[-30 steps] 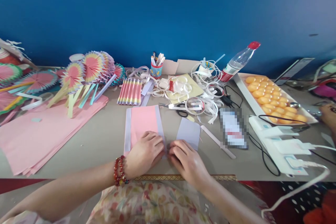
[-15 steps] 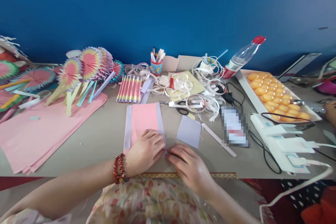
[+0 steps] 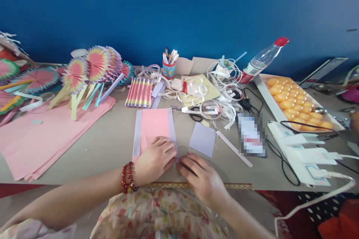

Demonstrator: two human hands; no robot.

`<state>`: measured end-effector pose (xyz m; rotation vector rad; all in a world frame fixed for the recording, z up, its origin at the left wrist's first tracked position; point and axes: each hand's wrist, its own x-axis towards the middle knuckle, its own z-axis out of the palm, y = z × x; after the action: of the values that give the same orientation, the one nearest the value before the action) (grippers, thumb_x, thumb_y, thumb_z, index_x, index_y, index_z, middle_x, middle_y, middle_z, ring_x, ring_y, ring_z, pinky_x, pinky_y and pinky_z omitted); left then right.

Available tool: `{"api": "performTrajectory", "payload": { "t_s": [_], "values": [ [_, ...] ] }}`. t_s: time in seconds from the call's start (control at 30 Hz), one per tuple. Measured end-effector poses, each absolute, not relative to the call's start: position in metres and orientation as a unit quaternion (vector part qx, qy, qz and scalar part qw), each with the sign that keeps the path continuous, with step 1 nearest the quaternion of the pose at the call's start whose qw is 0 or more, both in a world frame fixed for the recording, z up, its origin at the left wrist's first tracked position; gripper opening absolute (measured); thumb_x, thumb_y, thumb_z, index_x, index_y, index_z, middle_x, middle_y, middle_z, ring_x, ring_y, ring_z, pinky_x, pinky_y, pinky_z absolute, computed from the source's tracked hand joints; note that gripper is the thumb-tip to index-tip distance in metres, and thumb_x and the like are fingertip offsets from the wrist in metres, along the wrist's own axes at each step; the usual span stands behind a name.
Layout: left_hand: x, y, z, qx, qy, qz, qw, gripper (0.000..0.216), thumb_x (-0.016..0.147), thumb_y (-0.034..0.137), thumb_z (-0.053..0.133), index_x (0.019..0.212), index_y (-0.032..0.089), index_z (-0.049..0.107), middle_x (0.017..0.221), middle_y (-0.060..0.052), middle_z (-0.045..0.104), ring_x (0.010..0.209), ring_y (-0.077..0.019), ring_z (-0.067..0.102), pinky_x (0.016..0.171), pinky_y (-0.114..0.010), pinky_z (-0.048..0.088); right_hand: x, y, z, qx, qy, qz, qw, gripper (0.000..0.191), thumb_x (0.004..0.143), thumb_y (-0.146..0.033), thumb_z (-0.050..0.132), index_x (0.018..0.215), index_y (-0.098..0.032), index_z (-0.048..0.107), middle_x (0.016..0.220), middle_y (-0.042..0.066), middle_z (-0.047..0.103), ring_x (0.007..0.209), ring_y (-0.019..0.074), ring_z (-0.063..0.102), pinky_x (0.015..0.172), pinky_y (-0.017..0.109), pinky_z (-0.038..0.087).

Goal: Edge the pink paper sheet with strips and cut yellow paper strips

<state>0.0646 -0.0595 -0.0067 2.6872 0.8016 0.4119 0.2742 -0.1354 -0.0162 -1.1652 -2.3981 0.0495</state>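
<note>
A pink sheet of paper (image 3: pixel 153 127) with lilac bands along both sides lies in front of me. My left hand (image 3: pixel 158 158), with red bead bracelets at the wrist, rests on its lower right part, fingers curled together at the right edge. Beside that same edge, near the bottom corner, my right hand (image 3: pixel 200 177) has its fingers bent and close together, tips touching the paper's border. Both thumbs and the exact grip are partly hidden. To the right lie a lilac paper square (image 3: pixel 202 140) and a pale strip (image 3: pixel 235 149).
Behind are a pleated paper piece (image 3: pixel 138 92), a pen cup (image 3: pixel 168 70), tangled white ribbon (image 3: pixel 196 86), scissors (image 3: pixel 196 114) and a tilted bottle (image 3: pixel 262 61). Rightward are a phone (image 3: pixel 251 134), power strip (image 3: pixel 300 157) and box (image 3: pixel 291 102). Paper fans (image 3: pixel 97 63) and pink sheets (image 3: pixel 56 138) lie left.
The view has shifted slightly. Both hands stay at the paper's right edge, with almost no visible movement.
</note>
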Motion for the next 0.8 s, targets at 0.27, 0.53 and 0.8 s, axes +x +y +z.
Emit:
{"api": "performTrajectory", "payload": {
  "t_s": [0.27, 0.53, 0.8],
  "values": [
    [0.064, -0.06, -0.008, 0.934, 0.282, 0.15, 0.16, 0.013, 0.096, 0.019, 0.05, 0.085, 0.016, 0.057, 0.092, -0.005, 0.058, 0.098, -0.0219, 0.051, 0.093, -0.04, 0.043, 0.273, -0.136, -0.016, -0.423, -0.879, 0.014, 0.221, 0.029, 0.091, -0.012, 0.051, 0.113, -0.02, 0.068, 0.11, 0.008, 0.068, 0.109, 0.02, 0.056, 0.099, 0.036, 0.05],
    [0.063, -0.057, -0.007, 0.928, 0.292, 0.15, 0.176, 0.01, 0.095, 0.019, 0.05, 0.092, 0.017, 0.059, 0.096, -0.006, 0.059, 0.099, -0.0224, 0.053, 0.093, -0.041, 0.045, 0.27, -0.137, -0.012, -0.427, -0.88, 0.026, 0.208, 0.027, 0.09, -0.016, 0.053, 0.114, -0.019, 0.067, 0.109, 0.008, 0.069, 0.107, 0.0228, 0.057, 0.097, 0.04, 0.051],
    [0.056, -0.084, 0.017, 0.964, 0.247, 0.081, 0.06, 0.021, 0.095, 0.027, 0.054, 0.109, 0.014, 0.062, 0.117, -0.01, 0.06, 0.115, -0.0268, 0.049, 0.11, -0.047, 0.033, 0.27, -0.136, -0.016, -0.419, -0.881, -0.003, 0.221, 0.021, 0.091, -0.016, 0.054, 0.105, -0.021, 0.069, 0.109, 0.007, 0.07, 0.106, 0.0206, 0.059, 0.096, 0.04, 0.052]
  ]
}}
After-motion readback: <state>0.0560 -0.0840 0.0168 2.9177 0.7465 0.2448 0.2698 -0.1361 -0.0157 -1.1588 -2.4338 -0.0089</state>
